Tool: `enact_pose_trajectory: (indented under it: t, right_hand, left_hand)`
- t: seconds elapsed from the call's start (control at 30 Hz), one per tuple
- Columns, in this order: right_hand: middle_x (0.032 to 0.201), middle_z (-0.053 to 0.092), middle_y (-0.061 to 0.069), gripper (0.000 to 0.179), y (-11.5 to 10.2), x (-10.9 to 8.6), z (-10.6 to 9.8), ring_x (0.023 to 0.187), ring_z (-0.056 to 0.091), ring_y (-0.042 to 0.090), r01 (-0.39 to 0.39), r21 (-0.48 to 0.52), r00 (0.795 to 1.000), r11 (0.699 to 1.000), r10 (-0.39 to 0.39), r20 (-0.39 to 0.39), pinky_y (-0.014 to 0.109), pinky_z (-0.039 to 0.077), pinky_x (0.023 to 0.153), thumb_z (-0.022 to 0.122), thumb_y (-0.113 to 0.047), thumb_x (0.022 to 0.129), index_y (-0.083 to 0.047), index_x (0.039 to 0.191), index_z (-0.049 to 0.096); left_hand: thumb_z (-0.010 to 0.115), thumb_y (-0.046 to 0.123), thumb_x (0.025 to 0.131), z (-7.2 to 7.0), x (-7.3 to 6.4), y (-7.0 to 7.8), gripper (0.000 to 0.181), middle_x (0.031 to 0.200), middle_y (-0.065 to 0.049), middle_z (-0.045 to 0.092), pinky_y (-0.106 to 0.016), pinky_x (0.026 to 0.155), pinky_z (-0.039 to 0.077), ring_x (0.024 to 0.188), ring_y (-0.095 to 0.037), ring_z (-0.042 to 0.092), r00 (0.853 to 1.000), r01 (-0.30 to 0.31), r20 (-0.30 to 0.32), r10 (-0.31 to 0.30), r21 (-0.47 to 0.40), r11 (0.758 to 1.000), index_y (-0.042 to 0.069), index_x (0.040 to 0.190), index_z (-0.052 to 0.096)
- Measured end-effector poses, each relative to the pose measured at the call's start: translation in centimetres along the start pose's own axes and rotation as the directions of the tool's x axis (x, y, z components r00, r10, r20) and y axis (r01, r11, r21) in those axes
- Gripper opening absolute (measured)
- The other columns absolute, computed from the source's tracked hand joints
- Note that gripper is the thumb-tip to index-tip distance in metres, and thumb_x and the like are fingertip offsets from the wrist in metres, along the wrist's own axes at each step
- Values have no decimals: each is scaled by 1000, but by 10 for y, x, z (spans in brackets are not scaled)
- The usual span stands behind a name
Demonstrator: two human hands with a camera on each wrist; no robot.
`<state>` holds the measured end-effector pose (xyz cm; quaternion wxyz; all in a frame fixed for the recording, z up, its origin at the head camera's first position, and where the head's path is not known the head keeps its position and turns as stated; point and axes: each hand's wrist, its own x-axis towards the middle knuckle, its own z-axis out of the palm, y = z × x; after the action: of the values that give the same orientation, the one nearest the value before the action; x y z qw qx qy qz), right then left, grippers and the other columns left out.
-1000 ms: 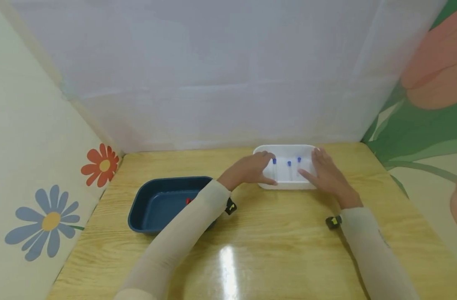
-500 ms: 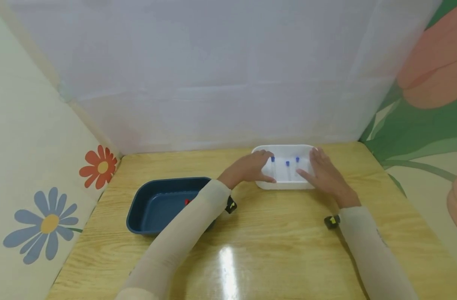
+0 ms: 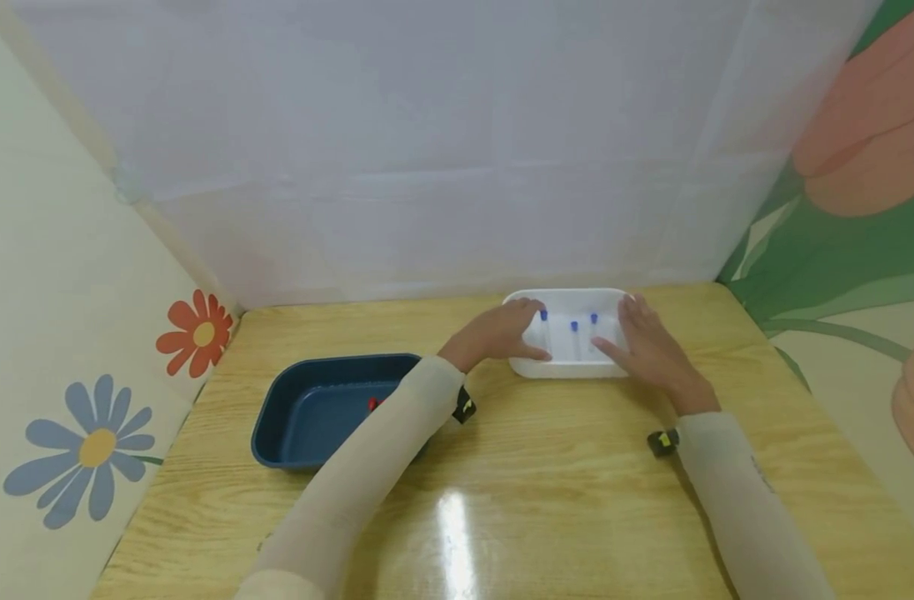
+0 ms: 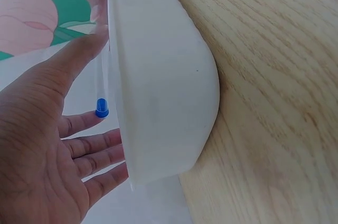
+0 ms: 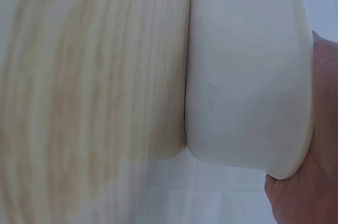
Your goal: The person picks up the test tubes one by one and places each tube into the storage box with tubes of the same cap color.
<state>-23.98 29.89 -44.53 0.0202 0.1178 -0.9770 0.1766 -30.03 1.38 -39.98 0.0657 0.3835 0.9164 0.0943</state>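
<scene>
A white tray [image 3: 569,369] stands at the back of the table, with blue-capped test tubes in it. My left hand [image 3: 494,333] reaches over its left end and pinches one clear test tube [image 3: 546,335] end to end: index fingertip at the blue cap [image 4: 102,108], thumb at the other end. Two more tubes, a middle tube [image 3: 575,342] and a right tube [image 3: 594,320], are in the tray. Over the tray's right end lies my right hand [image 3: 657,354], fingers straight, thumb reaching inside near the right tube. The right wrist view hides its fingers behind the tray.
A dark blue basin [image 3: 277,450] sits front left of the white tray, partly under my left sleeve [image 3: 382,454]. Small red pieces [image 3: 374,403] lie in it. A white sheet [image 3: 427,208] hangs behind the wooden table [image 3: 561,500].
The tube in my left hand has risen slightly, cap and thumb together, relative to the other tubes. My right hand stays at the tray's right end.
</scene>
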Motion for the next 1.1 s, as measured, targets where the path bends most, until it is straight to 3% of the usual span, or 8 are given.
enact_pose_trajectory:
  t: [0.57,1.1]
  right_hand:
    - [166,-16,14,97,-1,3,0,153,-18,31,3,-6,1000,1000,-3,0,52,-4,123,31,-67,102,4,158,-4]
    - [166,-14,15,97,-2,2,0,154,-15,33,-2,-4,1000,1000,2,1,51,-3,124,32,-67,102,4,158,-4]
  left_hand:
    - [71,61,88,4,7,-4,92,153,-14,45,-38,116,37,139,-26,45,1000,-16,-23,16,-22,1000,5,154,38]
    - [71,59,89,8,13,-1,90,154,-13,45,-38,116,37,141,-26,44,1000,10,-15,-10,-41,999,6,153,38]
